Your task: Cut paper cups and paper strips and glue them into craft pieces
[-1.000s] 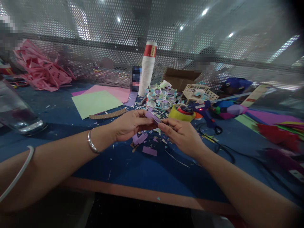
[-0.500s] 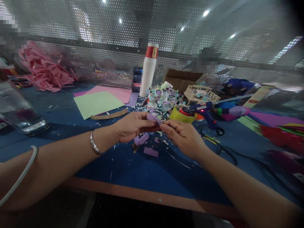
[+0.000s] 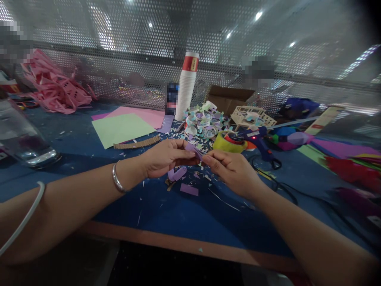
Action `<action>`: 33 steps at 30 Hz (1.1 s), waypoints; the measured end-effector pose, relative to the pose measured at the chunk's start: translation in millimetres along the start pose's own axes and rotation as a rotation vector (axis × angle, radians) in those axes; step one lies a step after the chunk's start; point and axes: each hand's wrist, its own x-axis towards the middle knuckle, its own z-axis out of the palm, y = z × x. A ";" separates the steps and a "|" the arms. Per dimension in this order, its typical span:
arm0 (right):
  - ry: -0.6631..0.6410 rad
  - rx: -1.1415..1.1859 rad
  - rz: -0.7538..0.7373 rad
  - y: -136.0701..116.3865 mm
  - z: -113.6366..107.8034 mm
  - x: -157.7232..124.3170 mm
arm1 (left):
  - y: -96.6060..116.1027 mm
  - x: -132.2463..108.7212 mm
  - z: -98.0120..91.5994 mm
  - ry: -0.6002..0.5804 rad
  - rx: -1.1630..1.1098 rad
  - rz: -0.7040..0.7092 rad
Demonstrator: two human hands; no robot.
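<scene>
A small piece of purple paper (image 3: 193, 149) is pinched between both hands above the blue table. My left hand (image 3: 166, 157) grips its left part with thumb and fingers. On its right end the fingertips of my right hand (image 3: 230, 171) are closed, hiding part of the paper. Below the hands lie a purple paper rectangle (image 3: 189, 189) and a purple cut-out strip (image 3: 178, 173), with paper scraps around them. Just beyond my right hand sits a yellow roll (image 3: 228, 143), with a blue hot glue gun (image 3: 260, 145) beside it, its red light on.
Behind the hands stand a heap of small paper crafts (image 3: 204, 123) and a tall stack of paper cups (image 3: 187, 89). Coloured sheets (image 3: 125, 129) and a corrugated cardboard strip (image 3: 137, 143) lie left. A glass (image 3: 32, 147) is far left; a black cord (image 3: 300, 194) crosses the right side.
Both hands stay in nearly the same place. The purple paper has shifted very slightly to the right, its two layers showing a little more apart near the right fingertips.
</scene>
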 end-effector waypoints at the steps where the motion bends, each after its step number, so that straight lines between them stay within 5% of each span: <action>1: 0.000 -0.007 0.000 0.4 -0.2 0.0 | 0.1 -0.2 0.0 -0.001 0.002 0.000; 33: -0.052 -0.050 0.008 4.1 -1.4 1.2 | 2.8 -2.7 -5.2 -0.032 0.123 -0.091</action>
